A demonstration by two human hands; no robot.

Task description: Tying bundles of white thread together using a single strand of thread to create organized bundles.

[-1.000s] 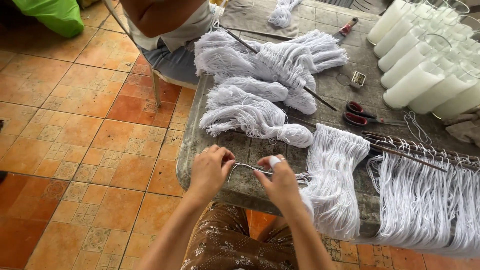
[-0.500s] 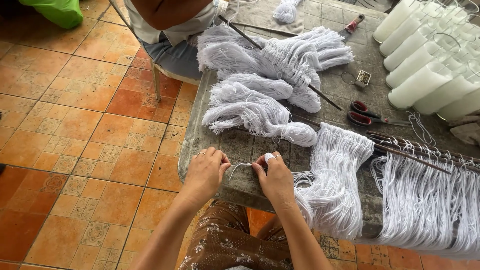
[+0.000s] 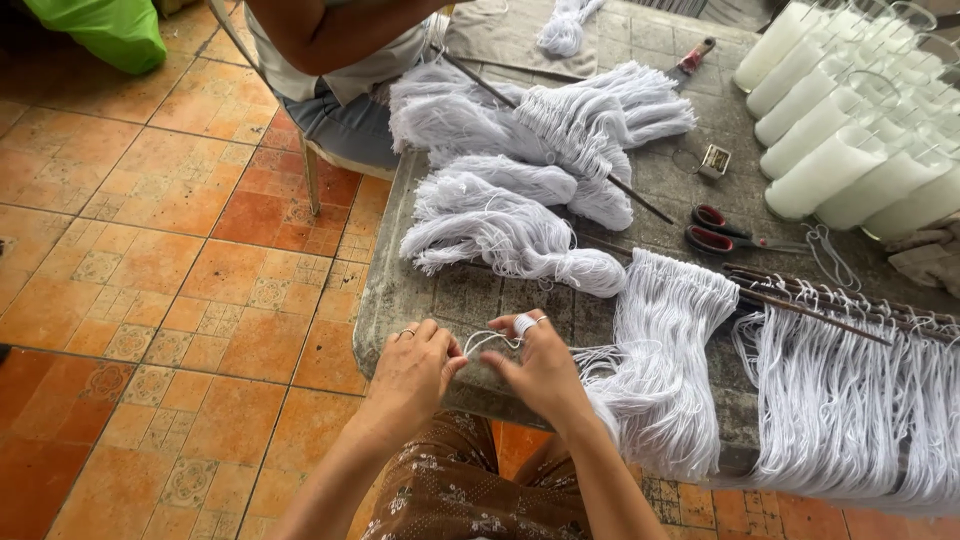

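Observation:
My left hand (image 3: pixel 412 372) and my right hand (image 3: pixel 545 368) are close together at the near edge of a grey stone table (image 3: pixel 400 290). Between their fingertips they pinch a thin white string (image 3: pixel 484 341), which forms a small loop. White tape wraps a finger of my right hand. Just right of my right hand lies a bundle of cut white strings (image 3: pixel 662 360) that hangs over the table edge. A loose hank of white string (image 3: pixel 510 240) lies beyond my hands.
More white string bundles (image 3: pixel 560 120) and thin rods lie farther back. Red-handled scissors (image 3: pixel 722 228) sit mid-table, and several white candles in glasses (image 3: pixel 850 130) stand at the right. Strings on hooked rods (image 3: pixel 860 380) hang at the right. Another person sits on a chair (image 3: pixel 330 90) at the far side.
My hands stay at the table edge and keep working the string between their fingers. The view has shifted slightly.

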